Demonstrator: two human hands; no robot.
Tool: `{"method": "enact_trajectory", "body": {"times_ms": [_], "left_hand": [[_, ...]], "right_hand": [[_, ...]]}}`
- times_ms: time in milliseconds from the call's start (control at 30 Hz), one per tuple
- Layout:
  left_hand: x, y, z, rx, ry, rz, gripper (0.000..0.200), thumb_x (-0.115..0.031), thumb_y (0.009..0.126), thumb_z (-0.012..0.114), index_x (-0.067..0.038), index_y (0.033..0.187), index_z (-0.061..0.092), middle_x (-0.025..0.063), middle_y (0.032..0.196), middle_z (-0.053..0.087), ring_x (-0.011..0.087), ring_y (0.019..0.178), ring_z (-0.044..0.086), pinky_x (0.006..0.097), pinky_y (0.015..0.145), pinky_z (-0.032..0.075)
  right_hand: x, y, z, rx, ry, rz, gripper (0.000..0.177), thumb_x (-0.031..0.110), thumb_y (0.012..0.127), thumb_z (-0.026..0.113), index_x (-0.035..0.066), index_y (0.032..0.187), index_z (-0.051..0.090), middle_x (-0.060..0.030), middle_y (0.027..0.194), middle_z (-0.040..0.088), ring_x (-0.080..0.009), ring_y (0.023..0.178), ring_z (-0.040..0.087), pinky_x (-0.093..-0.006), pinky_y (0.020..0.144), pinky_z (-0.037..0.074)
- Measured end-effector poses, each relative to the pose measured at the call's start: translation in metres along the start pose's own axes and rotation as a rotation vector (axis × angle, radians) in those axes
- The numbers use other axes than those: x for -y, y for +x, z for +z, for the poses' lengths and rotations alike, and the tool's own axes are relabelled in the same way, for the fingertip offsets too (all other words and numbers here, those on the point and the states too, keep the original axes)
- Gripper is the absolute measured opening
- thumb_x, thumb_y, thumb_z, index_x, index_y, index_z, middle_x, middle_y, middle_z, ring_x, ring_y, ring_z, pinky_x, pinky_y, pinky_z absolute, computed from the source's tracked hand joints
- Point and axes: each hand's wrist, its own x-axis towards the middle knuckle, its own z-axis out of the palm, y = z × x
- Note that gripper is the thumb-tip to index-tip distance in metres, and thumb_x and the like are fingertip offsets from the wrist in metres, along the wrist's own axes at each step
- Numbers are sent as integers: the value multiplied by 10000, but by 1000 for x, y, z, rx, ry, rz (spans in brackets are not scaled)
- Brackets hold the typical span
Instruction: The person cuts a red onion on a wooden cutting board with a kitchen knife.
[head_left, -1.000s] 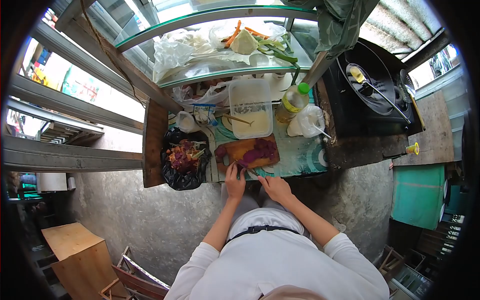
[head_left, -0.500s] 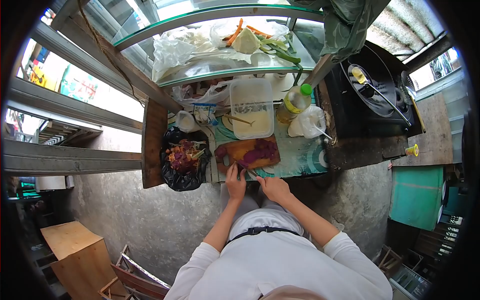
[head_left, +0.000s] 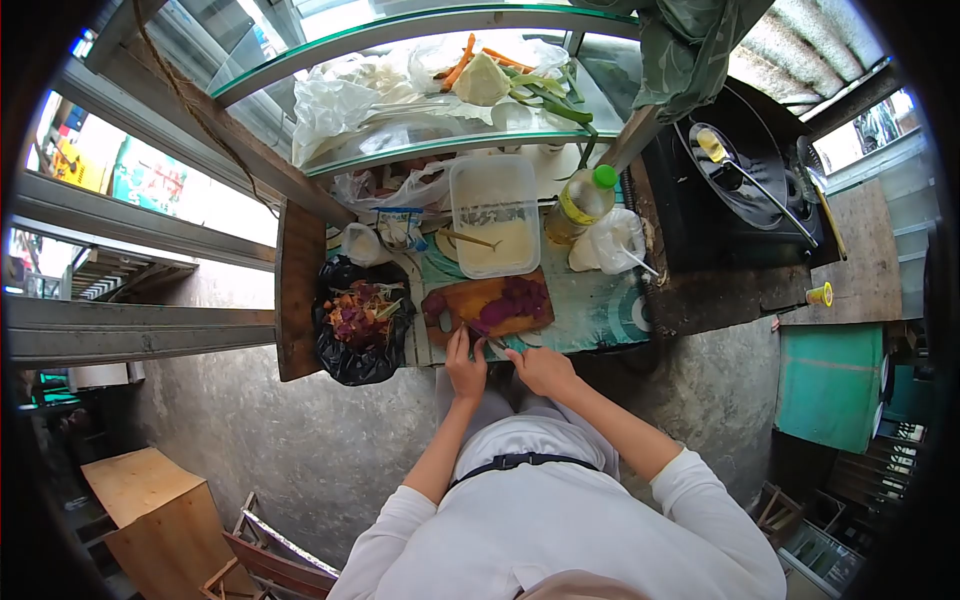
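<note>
My right hand [head_left: 543,370] is closed round the handle of a knife [head_left: 497,343], whose blade points left toward my other hand. My left hand [head_left: 466,366] pinches a purple vegetable piece [head_left: 478,327] at the near edge of the wooden cutting board [head_left: 466,298]. The fingers hide part of that piece. More cut purple chunks [head_left: 521,298] lie at the board's right side. Beyond the board stands a clear plastic container [head_left: 497,250] with pale contents and a stick across it.
Left of the board, a black plastic bag [head_left: 362,365] holds peelings. A bottle with a green cap [head_left: 581,207] and a white plastic bag [head_left: 610,243] stand at right. A glass shelf holds vegetables [head_left: 483,80]. A wok [head_left: 745,195] sits on the stove.
The whole view has shifted slightly left. Both hands stay close together at the board's near edge, with only a small movement of the knife and fingers.
</note>
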Motion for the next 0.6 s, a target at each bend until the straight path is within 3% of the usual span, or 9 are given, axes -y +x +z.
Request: {"method": "enact_trajectory", "body": {"times_ms": [600], "left_hand": [[-5,1,-1,2,0,-3,363,-68,804,645,16,1152,583,191,1076,594,365,976,569,394,822,463]], "right_hand": [[-2,20,4,25,-11,-29,690,486,961,262,-46,769,657,-283,786,625,-436,800,615,-489,725,489]]}}
